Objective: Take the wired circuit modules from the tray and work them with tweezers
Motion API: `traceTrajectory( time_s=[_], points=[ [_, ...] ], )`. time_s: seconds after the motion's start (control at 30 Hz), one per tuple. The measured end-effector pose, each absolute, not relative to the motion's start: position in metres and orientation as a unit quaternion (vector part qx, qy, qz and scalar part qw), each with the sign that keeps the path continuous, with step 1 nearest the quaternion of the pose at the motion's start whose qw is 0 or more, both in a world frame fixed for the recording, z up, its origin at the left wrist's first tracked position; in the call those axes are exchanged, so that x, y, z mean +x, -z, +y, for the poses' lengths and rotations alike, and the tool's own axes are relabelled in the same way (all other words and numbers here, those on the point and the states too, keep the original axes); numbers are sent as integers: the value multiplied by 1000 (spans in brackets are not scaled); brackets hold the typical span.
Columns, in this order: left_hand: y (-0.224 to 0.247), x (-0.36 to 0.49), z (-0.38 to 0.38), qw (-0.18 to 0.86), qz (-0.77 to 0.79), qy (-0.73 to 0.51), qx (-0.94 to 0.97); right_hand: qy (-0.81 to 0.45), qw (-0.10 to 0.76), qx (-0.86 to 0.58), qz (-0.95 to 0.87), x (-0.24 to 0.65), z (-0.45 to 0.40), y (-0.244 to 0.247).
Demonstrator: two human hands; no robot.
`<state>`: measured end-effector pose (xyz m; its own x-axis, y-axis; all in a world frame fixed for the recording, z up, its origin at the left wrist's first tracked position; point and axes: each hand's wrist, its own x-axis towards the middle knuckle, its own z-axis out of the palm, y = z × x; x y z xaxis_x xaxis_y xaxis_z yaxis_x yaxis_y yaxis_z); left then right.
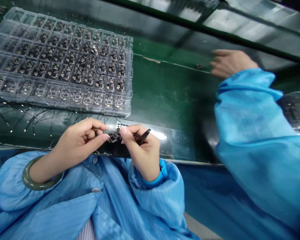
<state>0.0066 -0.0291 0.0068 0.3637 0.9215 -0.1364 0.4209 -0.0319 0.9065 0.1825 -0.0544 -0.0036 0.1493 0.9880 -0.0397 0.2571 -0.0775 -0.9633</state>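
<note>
Blue smock sleeves (pixel 150 196) frame my view: left hand (pixel 77 143) and right hand (pixel 140 150) pinch a small circuit board (pixel 112 137) between them over the bench (pixel 165 96), right also holding a slim black tool (pixel 144 136); beyond, a clear tray (pixel 128 111) of boards.

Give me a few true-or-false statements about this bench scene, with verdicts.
The left hand wears a green bangle on its wrist. True.

The right hand is empty. False: it holds a slim dark tool.

A small circuit board lies between the two hands. True.

A co-worker's hand rests on the clear plastic tray. False: that hand is off to the right, apart from the tray.
</note>
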Motion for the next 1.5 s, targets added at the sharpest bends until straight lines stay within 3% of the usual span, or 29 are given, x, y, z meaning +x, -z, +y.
traceTrajectory(
  time_s=[0.17, 0.4, 0.93, 1.5],
  points=[
    [-5, 10, -31, 391, 496, -277, 724, -386, 457, -612, -518, 180, -55, 7],
    [-3, 12, -32, 366, 498, -279, 735, -384, 464, -609, -516, 179, -56, 11],
    [-8, 16, -28, 557, 519, -225, 607, -337, 502, -603, -520, 172, -65, 13],
    [-4, 15, -30, 503, 540, -217, 639, -488, 444, -556, -507, 177, -60, 24]
  ],
)
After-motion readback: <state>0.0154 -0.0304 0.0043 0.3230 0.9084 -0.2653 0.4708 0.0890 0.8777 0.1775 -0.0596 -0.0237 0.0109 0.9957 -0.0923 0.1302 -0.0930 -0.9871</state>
